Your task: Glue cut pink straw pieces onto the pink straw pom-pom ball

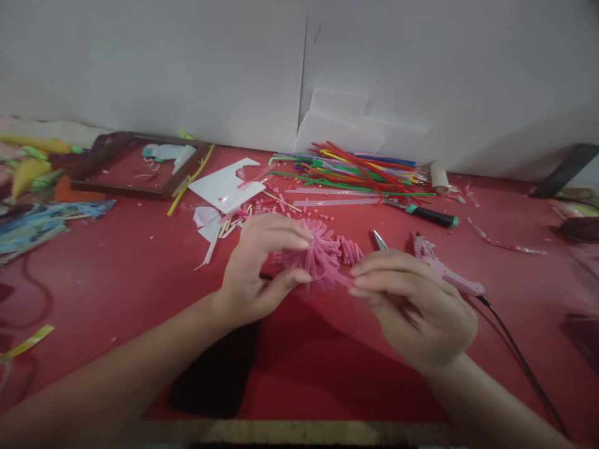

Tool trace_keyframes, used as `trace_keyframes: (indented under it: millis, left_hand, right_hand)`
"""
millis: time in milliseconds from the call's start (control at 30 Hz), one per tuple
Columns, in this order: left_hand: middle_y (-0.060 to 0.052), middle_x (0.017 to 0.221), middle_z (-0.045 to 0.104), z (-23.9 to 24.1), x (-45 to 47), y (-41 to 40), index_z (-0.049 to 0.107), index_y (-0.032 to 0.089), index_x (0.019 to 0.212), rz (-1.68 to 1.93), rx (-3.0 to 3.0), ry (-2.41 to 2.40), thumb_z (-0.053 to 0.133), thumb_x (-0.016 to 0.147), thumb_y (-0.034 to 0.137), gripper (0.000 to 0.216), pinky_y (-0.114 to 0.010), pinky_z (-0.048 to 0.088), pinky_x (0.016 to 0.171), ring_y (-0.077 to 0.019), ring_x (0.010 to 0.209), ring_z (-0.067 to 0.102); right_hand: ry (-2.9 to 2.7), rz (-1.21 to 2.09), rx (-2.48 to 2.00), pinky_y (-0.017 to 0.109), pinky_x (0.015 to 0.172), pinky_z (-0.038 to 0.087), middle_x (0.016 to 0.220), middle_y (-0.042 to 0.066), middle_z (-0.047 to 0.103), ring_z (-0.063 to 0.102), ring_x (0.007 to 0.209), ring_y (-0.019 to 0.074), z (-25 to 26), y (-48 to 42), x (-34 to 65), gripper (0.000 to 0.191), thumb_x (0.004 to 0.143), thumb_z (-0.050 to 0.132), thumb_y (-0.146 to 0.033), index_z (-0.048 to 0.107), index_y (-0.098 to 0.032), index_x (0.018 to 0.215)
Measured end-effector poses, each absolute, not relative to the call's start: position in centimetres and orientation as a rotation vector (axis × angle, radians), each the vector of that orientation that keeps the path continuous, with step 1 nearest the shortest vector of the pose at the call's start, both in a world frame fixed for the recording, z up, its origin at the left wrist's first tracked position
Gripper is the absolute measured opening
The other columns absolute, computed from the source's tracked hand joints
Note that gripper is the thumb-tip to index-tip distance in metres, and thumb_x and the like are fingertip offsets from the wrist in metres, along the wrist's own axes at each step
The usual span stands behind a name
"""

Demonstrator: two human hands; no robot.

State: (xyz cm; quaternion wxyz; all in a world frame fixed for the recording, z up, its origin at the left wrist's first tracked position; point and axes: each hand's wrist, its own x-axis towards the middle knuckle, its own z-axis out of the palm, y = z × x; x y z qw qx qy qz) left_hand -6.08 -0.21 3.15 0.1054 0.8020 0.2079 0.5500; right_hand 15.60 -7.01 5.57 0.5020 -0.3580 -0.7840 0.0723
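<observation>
Left hand (255,271): fingers clamped on the pink straw cluster (322,255), held just above the red surface (116,268), mid-scene.
Right hand (416,305): fingers pinched together on one strand at the cluster's right edge.
Risk, pulling: a hard tug could tear pieces loose.
Risk, glue gun (444,268): lies just beyond the right hand; its cord (519,355) could snag the wrist.
Risk, scissors (380,239): tips point toward the cluster.
</observation>
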Motion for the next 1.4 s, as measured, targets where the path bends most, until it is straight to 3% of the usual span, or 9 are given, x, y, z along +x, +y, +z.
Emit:
trace_keyframes:
  millis: [100, 200, 467, 933, 1167, 1400]
  left_hand:
    - [-0.014, 0.125, 0.061, 1.9, -6.1, 0.2, 0.046, 0.022, 0.131, 1.587, 2.308, 0.729, 0.074, 0.075, 0.061, 0.074, -0.052, 0.048, 0.104, -0.0296, 0.119, 0.060]
    - [-0.016, 0.127, 0.060, 1.4, -6.0, 0.3, 0.043, 0.022, 0.135, 1.495, 2.362, 0.763, 0.080, 0.063, 0.066, 0.093, -0.051, 0.048, 0.104, -0.0320, 0.122, 0.058]
    - [-0.013, 0.114, 0.067, 1.9, -5.7, 0.2, 0.050, 0.021, 0.128, 1.454, 2.436, 0.814, 0.083, 0.069, 0.052, 0.074, -0.047, 0.052, 0.095, -0.0280, 0.108, 0.063]
    - [-0.011, 0.114, 0.067, 1.8, -5.9, 0.3, 0.055, 0.023, 0.125, 1.334, 2.374, 0.851, 0.079, 0.071, 0.058, 0.069, -0.045, 0.055, 0.089, -0.0270, 0.103, 0.064]
    - [-0.011, 0.117, 0.068, 1.8, -5.7, 0.1, 0.058, 0.023, 0.124, 1.295, 2.296, 0.859, 0.083, 0.068, 0.055, 0.069, -0.045, 0.054, 0.092, -0.0271, 0.105, 0.064]
    - [-0.011, 0.115, 0.068, 1.8, -5.6, 0.0, 0.060, 0.021, 0.122, 1.263, 2.293, 0.883, 0.083, 0.067, 0.055, 0.069, -0.045, 0.053, 0.092, -0.0273, 0.104, 0.064]
  right_hand:
    - [-1.847, -0.066, -0.866, 0.037, 0.075, 0.061, 0.089, 0.001, 0.075, 0.070, 0.081, 0.0188, 5.2, -6.7, 15.4, 0.031, 0.081, 0.069, -0.003, 0.071, -0.027, 0.101]
    - [-1.894, -0.164, -0.844, 0.037, 0.075, 0.061, 0.088, 0.003, 0.076, 0.071, 0.081, 0.0196, 4.9, -6.5, 15.0, 0.031, 0.080, 0.068, -0.002, 0.072, -0.024, 0.101]
    - [-1.971, -0.190, -0.798, 0.036, 0.076, 0.060, 0.086, 0.004, 0.078, 0.071, 0.086, 0.0199, 4.2, -5.7, 14.9, 0.018, 0.081, 0.070, -0.003, 0.074, -0.018, 0.092]
    - [-2.082, -0.348, -0.778, 0.035, 0.078, 0.055, 0.095, 0.001, 0.079, 0.072, 0.098, 0.0189, 3.6, -5.3, 15.2, 0.015, 0.089, 0.064, -0.007, 0.072, -0.019, 0.093]
    - [-1.999, -0.335, -0.861, 0.030, 0.078, 0.056, 0.086, -0.001, 0.074, 0.068, 0.083, 0.0147, 3.8, -5.5, 15.0, 0.012, 0.083, 0.074, -0.014, 0.075, -0.025, 0.090]
    - [-1.951, -0.349, -0.878, 0.030, 0.078, 0.052, 0.086, -0.001, 0.072, 0.065, 0.083, 0.0144, 3.5, -5.6, 14.8, 0.014, 0.083, 0.075, -0.015, 0.076, -0.027, 0.089]
